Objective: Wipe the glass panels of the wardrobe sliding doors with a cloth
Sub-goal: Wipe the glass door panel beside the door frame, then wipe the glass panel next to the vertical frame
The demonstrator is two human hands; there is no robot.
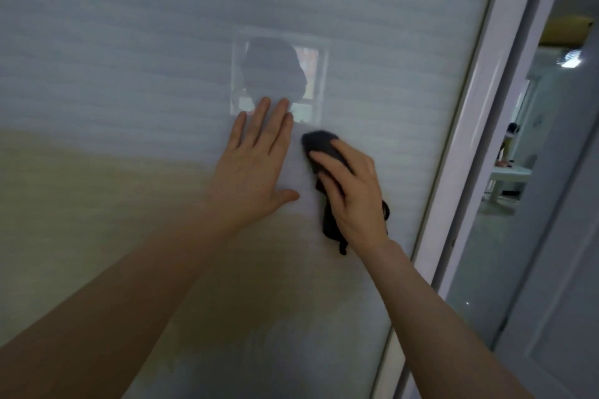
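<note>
Right hand (353,194) is pressing a bunched dark cloth (324,146) against the frosted glass panel (129,74); the cloth looks soft and limp, its tail dangling below the grip. Left hand (252,165) is bracing flat alongside, fingers straight.

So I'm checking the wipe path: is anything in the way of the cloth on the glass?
To the left, yes: the left hand lies flat on the glass panel, right beside the dark cloth that the right hand presses there. Upward and rightward toward the white frame, nothing visible blocks it.
</note>
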